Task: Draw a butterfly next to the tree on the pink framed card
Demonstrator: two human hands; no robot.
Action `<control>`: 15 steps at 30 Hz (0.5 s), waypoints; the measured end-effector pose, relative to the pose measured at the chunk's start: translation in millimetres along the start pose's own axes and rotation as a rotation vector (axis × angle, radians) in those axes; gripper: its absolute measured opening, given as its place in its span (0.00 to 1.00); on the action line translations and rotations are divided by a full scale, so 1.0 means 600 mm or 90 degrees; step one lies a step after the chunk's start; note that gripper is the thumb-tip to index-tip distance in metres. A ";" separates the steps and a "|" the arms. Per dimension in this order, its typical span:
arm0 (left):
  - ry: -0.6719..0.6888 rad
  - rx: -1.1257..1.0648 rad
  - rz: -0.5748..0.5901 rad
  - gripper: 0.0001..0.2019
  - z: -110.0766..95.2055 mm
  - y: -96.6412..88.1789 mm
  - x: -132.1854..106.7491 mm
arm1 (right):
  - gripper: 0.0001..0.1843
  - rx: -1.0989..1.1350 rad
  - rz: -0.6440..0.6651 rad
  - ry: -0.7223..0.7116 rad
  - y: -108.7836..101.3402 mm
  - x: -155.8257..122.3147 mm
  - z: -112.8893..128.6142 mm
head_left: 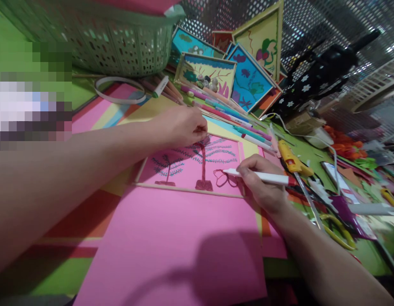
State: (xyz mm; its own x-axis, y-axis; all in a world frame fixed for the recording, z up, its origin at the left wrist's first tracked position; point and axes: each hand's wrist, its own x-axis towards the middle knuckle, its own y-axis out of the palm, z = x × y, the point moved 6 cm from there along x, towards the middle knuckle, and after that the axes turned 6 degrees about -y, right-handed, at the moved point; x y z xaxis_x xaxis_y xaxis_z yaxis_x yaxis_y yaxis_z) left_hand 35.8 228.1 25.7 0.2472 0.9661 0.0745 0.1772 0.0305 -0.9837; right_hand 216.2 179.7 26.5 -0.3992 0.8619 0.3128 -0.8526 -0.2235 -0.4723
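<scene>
Marker [270, 177]: white barrel, red at one end; lying nearly level right of centre, its tip at a dark red looped outline [228, 178]. Framed picture [189, 176]: pink, pale thin-stick border [190, 190], two dark-trunked trees [203, 163] with teal foliage; flat, mid-view.

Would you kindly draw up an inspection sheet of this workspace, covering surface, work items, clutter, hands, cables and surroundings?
Surface: green table, largely covered by coloured paper.
Work items: pink sheet bearing two drawn trees and a dark red outline; thin sticks border the drawing.
Clutter: loose markers beyond the drawing; yellow glue gun at right.
Left hand: curled at the drawing's far edge; whether it grips anything is hidden.
Right hand: holds a white marker, tip at the outline.
Cables: white cable at right; ends unclear.
Surroundings: green basket and framed pictures behind.
</scene>
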 end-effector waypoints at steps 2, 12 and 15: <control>0.000 0.004 0.001 0.15 0.000 0.000 0.001 | 0.07 0.006 0.008 0.008 0.001 -0.002 -0.004; 0.013 -0.016 -0.005 0.16 -0.001 -0.004 -0.004 | 0.07 -0.038 -0.046 -0.002 -0.006 0.001 0.011; 0.007 -0.027 -0.003 0.16 0.001 -0.002 -0.003 | 0.07 -0.040 -0.050 -0.009 -0.006 0.003 0.015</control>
State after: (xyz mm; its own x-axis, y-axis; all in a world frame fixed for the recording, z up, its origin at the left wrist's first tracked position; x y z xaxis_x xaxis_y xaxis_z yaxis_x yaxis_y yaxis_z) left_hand 34.8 226.6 27.0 0.2559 0.9633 0.0814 0.2189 0.0243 -0.9754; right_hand 215.7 178.1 36.3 -0.3374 0.8688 0.3625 -0.8589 -0.1265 -0.4963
